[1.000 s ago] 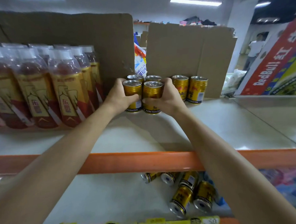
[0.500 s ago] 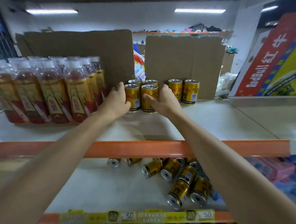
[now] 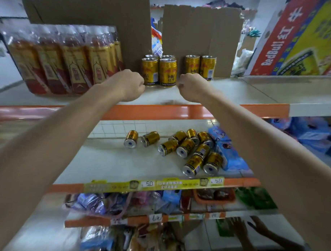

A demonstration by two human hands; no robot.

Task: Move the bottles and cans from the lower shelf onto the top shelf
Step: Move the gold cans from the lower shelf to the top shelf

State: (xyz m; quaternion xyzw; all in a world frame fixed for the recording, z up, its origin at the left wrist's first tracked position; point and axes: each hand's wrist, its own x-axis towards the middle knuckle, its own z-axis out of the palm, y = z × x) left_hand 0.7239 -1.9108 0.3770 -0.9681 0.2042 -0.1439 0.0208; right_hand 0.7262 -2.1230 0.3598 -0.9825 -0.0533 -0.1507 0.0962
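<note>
Two pairs of gold Red Bull cans (image 3: pixel 168 72) stand upright on the top shelf (image 3: pixel 235 93), with two more cans (image 3: pixel 200 67) to their right. My left hand (image 3: pixel 129 85) and my right hand (image 3: pixel 191 87) hover just in front of the cans, each with fingers curled and holding nothing. Neither hand touches a can. Wrapped packs of red-and-gold bottles (image 3: pixel 64 57) stand at the left of the top shelf. On the lower shelf (image 3: pixel 106 165), several gold cans (image 3: pixel 188 149) lie on their sides at the right, and two lie apart (image 3: pixel 140 139) further left.
Two cardboard sheets (image 3: pixel 200 30) stand behind the cans. A large Red Bull carton (image 3: pixel 289 42) leans at the right of the top shelf. Blue packets (image 3: pixel 227 151) lie beside the fallen cans. Shelves below hold bagged goods, and another person's hands (image 3: pixel 247 229) reach in at bottom right.
Both hands let go of the front two cans and drew back toward me. The cans now stand on the top shelf. My view tilted down, showing more of the lower shelves.
</note>
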